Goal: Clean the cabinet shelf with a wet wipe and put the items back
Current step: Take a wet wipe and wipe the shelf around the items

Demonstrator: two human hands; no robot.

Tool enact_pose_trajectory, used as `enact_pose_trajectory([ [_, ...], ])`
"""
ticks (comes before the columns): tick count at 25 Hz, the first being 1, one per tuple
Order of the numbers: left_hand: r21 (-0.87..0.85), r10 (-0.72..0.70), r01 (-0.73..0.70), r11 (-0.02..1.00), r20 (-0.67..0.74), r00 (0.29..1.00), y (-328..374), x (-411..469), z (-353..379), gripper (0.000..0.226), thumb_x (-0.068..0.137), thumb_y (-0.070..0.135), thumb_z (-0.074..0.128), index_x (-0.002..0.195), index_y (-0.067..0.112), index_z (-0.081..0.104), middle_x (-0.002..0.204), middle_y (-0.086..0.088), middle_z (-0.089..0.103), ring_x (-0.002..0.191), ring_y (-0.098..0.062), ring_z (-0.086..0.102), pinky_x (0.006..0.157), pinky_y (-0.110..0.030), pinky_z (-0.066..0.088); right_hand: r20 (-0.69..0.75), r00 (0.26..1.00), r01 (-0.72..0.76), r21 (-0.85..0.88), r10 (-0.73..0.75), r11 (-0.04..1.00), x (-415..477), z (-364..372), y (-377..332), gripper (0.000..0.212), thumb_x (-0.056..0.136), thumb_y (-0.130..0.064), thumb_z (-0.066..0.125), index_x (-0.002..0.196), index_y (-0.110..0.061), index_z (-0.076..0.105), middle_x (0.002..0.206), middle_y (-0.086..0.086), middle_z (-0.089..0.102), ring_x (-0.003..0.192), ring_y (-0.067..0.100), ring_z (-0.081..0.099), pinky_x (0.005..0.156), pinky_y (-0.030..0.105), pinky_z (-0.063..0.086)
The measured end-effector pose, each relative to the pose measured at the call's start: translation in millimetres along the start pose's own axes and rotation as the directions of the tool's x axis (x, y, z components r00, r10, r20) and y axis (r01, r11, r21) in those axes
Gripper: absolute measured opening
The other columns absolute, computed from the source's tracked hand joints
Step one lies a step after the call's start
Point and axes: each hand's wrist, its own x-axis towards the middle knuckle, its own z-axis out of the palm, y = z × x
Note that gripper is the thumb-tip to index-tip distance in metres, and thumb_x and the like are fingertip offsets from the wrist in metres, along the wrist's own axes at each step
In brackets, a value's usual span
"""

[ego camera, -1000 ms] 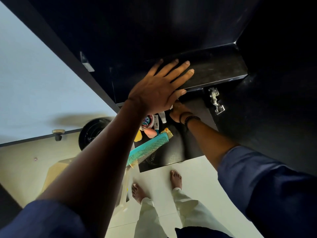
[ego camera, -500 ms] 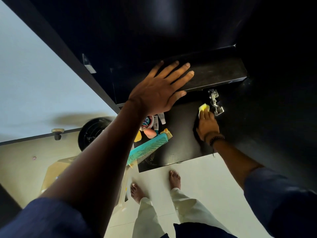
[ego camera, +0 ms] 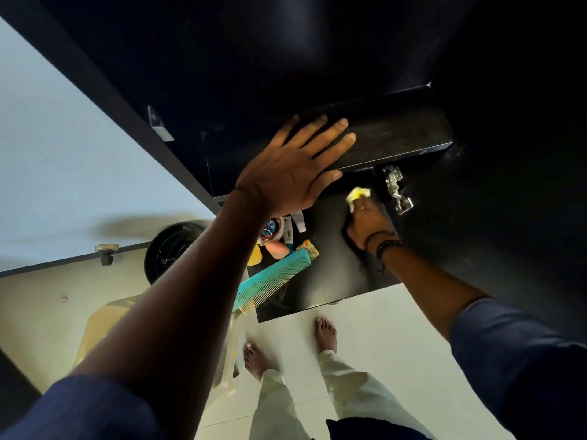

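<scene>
Right hand (ego camera: 368, 223) has slid rightward, gripping wet wipe (ego camera: 358, 195) on shelf (ego camera: 333, 268); left hand (ego camera: 292, 176) rests flat, fingers straight.

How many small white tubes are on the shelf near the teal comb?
2. One white tube lies beside the pink sponge; the other white tube lies just right of it. The left hand may hide more.

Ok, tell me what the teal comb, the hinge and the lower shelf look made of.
Comb: probably plastic, opaque teal, with thin moulded teeth. Hinge: metal, bright silvery, glinting in the light. Lower shelf: dark board, perhaps laminate or painted wood; smooth face with faint sheen, square edge.
</scene>
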Motion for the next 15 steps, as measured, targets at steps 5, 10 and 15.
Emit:
enact_pose_trajectory([
  [5, -0.007, -0.007, 0.007, 1.0, -0.005, 1.0, -1.2, -0.3, -0.1, 0.056, 0.1, 0.047, 0.018, 0.151, 0.025, 0.01, 0.16, 0.001, 0.011, 0.146, -0.022, 0.014, 0.117, -0.047, 0.011, 0.029, 0.981, -0.194, 0.088, 0.192, 0.977, 48.6, -17.4, -18.5, 0.062, 0.08, -0.016, 0.059, 0.139, -0.011, 0.039, 0.143, 0.016, 0.042, 0.133, 0.033, 0.041, 0.112, 0.036, 0.032],
  [10, -0.023, -0.011, 0.012, 1.0, 0.013, 1.0, 0.5, 0.7, -1.7, 0.056, 0.1, 0.048, 0.017, 0.151, 0.026, 0.009, 0.16, 0.002, 0.009, 0.147, -0.022, 0.011, 0.118, -0.049, 0.009, 0.135, 0.987, 0.057, 0.201, -0.086, 0.978, -39.2, 39.4, -68.2, 0.054, 0.091, -0.009, 0.048, 0.143, -0.012, 0.037, 0.153, 0.008, 0.031, 0.14, 0.026, 0.03, 0.116, 0.033, 0.025],
  [15, -0.015, -0.009, 0.009, 1.0, 0.006, 1.0, 1.3, 0.6, 0.5, 0.056, 0.1, 0.047, 0.017, 0.151, 0.026, 0.009, 0.16, 0.002, 0.01, 0.147, -0.021, 0.012, 0.118, -0.048, 0.009, -0.048, 0.998, -0.033, 0.033, 0.035, 0.999, -92.3, 29.7, 23.3, 0.063, 0.082, -0.007, 0.047, 0.144, -0.002, 0.033, 0.154, 0.015, 0.026, 0.144, 0.032, 0.023, 0.118, 0.03, 0.014],
])
